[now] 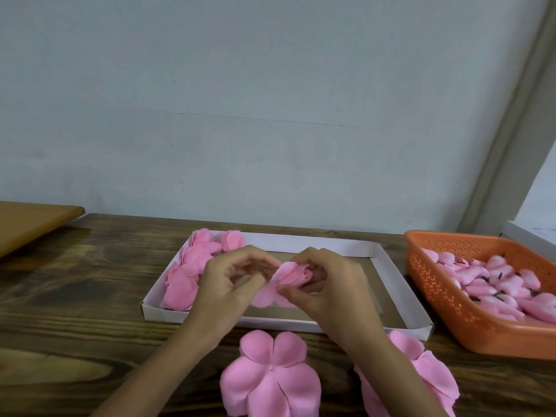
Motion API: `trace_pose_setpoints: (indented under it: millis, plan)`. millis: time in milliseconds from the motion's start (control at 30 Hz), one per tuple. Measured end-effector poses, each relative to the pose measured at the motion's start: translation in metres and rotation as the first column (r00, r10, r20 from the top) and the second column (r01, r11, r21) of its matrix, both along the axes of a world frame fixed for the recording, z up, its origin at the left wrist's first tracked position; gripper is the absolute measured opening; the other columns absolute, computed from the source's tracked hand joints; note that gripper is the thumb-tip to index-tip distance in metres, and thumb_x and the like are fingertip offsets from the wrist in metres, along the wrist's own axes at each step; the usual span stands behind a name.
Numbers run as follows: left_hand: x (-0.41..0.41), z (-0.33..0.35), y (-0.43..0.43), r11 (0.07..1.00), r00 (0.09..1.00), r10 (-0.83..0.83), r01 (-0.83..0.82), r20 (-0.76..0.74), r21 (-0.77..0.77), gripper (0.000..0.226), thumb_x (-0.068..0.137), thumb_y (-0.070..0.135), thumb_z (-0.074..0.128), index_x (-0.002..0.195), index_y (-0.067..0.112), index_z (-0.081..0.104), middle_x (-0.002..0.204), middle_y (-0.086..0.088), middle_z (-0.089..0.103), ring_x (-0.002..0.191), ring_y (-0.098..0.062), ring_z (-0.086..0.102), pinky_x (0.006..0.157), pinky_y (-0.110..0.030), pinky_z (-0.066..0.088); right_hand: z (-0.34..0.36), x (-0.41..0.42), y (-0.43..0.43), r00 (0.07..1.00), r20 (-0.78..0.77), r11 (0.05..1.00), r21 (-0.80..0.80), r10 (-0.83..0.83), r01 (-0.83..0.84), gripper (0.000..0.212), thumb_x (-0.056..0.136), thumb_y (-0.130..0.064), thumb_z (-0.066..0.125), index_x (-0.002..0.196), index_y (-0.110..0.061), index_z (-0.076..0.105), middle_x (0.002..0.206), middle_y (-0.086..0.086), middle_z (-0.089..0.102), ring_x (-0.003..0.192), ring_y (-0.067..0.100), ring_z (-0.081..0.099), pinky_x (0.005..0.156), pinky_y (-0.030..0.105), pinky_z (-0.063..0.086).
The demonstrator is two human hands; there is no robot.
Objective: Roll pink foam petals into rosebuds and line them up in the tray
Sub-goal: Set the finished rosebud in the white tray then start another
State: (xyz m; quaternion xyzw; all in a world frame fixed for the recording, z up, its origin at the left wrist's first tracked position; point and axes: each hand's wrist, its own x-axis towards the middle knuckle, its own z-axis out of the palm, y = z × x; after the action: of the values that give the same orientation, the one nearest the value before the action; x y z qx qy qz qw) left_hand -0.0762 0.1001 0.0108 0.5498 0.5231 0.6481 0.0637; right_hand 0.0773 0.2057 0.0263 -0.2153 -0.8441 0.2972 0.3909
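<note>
1. A pale blue-grey wall (270, 100) stood behind a dark wooden table (75, 296), where a person worked with bare hands over a shallow white tray (316, 242).
2. The left hand (222, 284) and right hand (334, 284) met above the middle of the tray, holding a pink foam petal piece (288, 273) between them.
3. The right thumb and fingers were curled round the piece's rolled end, pinching it; the left fingertips, bent inward, pinched a loose outer petal at its left edge.
4. Pink rosebuds (183, 281) filled the tray's left end, lined along its left wall; the right end showed bare bottom.
5. A flat five-petalled foam cutout (270, 377) lay on the table just in front of the tray, between the forearms, with a second pile of cutouts (427, 374) partly hidden under the right forearm.
6. An orange perforated basket (445, 314) to the right of the tray held small pink cores (496, 284) with dark stubs.
7. A brown board (36, 221) sat at the far left.
</note>
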Motion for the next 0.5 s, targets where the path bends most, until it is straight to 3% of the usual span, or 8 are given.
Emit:
trace_pose_setpoints:
  millis: [67, 167, 300, 400, 500]
  plan:
    - [-0.006, 0.001, 0.001, 1.0, 1.0, -0.014, 0.014, 0.0, -0.027, 0.038, 0.081, -0.023, 0.063, 0.086, 0.01, 0.08, 0.086, -0.007, 0.078, 0.084, -0.022, 0.074, 0.079, -0.029, 0.058, 0.002, 0.001, 0.001, 1.0, 0.01, 1.0, 0.007, 0.004, -0.004, 0.031, 0.068, -0.025, 0.094, 0.089, -0.034, 0.073, 0.084, -0.011, 0.072, 0.073, 0.008, 0.073, 0.071, 0.041, 0.062]
    - [-0.015, 0.001, 0.0, 0.995, 0.995, -0.087, 0.089, 0.041, -0.047, 0.025, 0.08, -0.024, 0.07, 0.088, -0.002, 0.078, 0.086, -0.013, 0.078, 0.085, -0.027, 0.075, 0.081, -0.033, 0.06, 0.003, 0.002, 0.001, 0.999, 0.033, 0.999, -0.007, 0.04, -0.039, 0.032, 0.067, -0.024, 0.094, 0.085, -0.038, 0.072, 0.082, -0.012, 0.072, 0.071, 0.007, 0.073, 0.071, 0.04, 0.063]
    - [-0.018, 0.001, -0.002, 0.989, 0.988, -0.136, 0.14, 0.076, -0.048, 0.031, 0.076, -0.016, 0.08, 0.094, 0.009, 0.081, 0.092, -0.013, 0.079, 0.087, -0.025, 0.076, 0.081, -0.029, 0.061, 0.005, 0.003, 0.0, 0.992, 0.043, 0.992, -0.049, 0.116, -0.114, 0.033, 0.068, -0.018, 0.093, 0.088, -0.033, 0.072, 0.082, -0.012, 0.072, 0.071, 0.01, 0.074, 0.07, 0.042, 0.063]
    - [-0.021, 0.003, -0.001, 0.966, 0.976, -0.207, 0.214, 0.065, -0.145, 0.054, 0.073, -0.014, 0.079, 0.116, 0.018, 0.075, 0.114, -0.011, 0.075, 0.108, -0.024, 0.072, 0.091, -0.033, 0.059, 0.008, 0.006, 0.0, 0.982, 0.057, 0.983, -0.031, 0.18, -0.178, 0.029, 0.068, -0.018, 0.094, 0.088, -0.028, 0.075, 0.083, -0.011, 0.074, 0.073, 0.012, 0.074, 0.068, 0.04, 0.063]
    - [-0.023, 0.002, -0.003, 0.907, 0.945, -0.319, 0.281, -0.077, -0.313, 0.079, 0.076, -0.012, 0.08, 0.143, 0.023, 0.056, 0.139, 0.0, 0.064, 0.134, -0.021, 0.058, 0.109, -0.031, 0.048, 0.01, 0.005, -0.005, 0.968, 0.092, 0.971, 0.029, 0.232, -0.236, 0.029, 0.069, -0.02, 0.092, 0.09, -0.028, 0.075, 0.087, -0.011, 0.074, 0.076, 0.011, 0.074, 0.069, 0.037, 0.063]
